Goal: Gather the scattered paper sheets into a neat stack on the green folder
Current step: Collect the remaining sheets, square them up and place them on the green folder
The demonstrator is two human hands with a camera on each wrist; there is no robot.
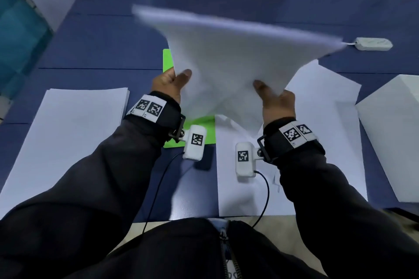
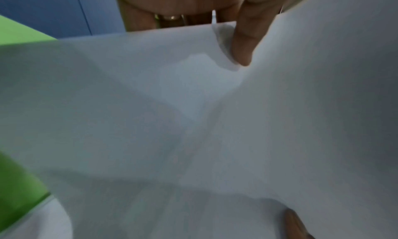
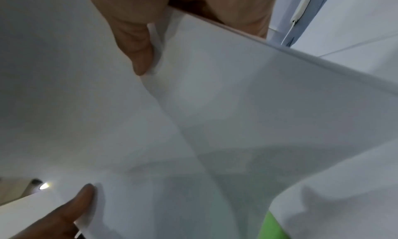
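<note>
— Where are the hands?
— The left hand [image 1: 172, 81] and right hand [image 1: 277, 99] both pinch one lifted bundle of paper sheets [image 1: 229, 56] above the green folder [image 1: 168, 60].
— Other paper?
— Two piles on the desk [image 1: 102, 36], one either side of the folder.

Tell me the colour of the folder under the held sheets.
Bright green; the folder shows best in the head view.

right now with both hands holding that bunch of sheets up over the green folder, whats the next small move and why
Probably lower the held sheets flat onto the green folder. The left hand and right hand each pinch a near edge, the bundle sags between them above the folder, and it looks blurred and uneven, so setting it down should let the edges be squared.
</note>
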